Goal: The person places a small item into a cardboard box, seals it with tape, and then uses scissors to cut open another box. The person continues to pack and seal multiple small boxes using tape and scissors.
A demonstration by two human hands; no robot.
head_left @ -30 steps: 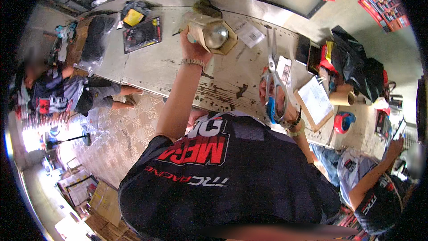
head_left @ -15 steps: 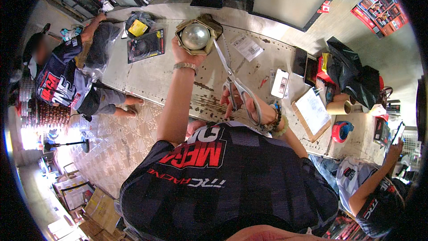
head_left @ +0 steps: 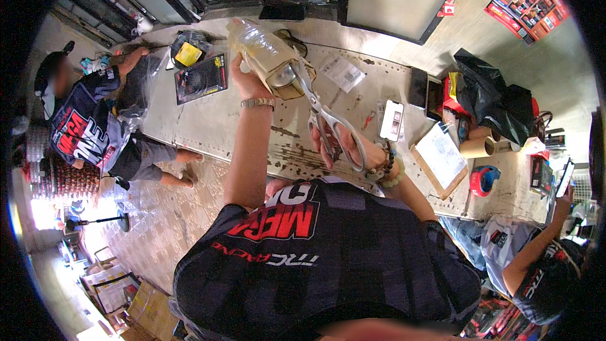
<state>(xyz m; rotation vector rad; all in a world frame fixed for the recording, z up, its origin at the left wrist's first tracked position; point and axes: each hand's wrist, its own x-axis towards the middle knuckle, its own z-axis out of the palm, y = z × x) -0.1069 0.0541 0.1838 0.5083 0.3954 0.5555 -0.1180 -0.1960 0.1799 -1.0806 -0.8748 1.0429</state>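
My left hand (head_left: 245, 81), a metal watch on its wrist, grips a brown cardboard package (head_left: 262, 47) wrapped in clear tape. The package is tilted, its open end towards me. Inside that end shows a shiny, silver, rounded object (head_left: 282, 77); the rest of it is hidden. Large metal scissors (head_left: 315, 102) are in my right hand (head_left: 331, 144), fingers through the handles. Their blades reach the right edge of the package's open end; whether they bite into the cardboard I cannot tell.
Left on the worn table (head_left: 290, 132) lies a black blister pack (head_left: 201, 79). A label sheet (head_left: 343, 72), phone (head_left: 391, 121), clipboard (head_left: 440, 159), tape roll (head_left: 484, 181) and black plastic bag (head_left: 495, 98) are on the right. One person (head_left: 95, 113) stands left, another (head_left: 530, 246) right.
My left hand has tipped the package, so its taped side shows and its open end faces lower. The scissors have moved slightly left, their blades now at the package's edge.
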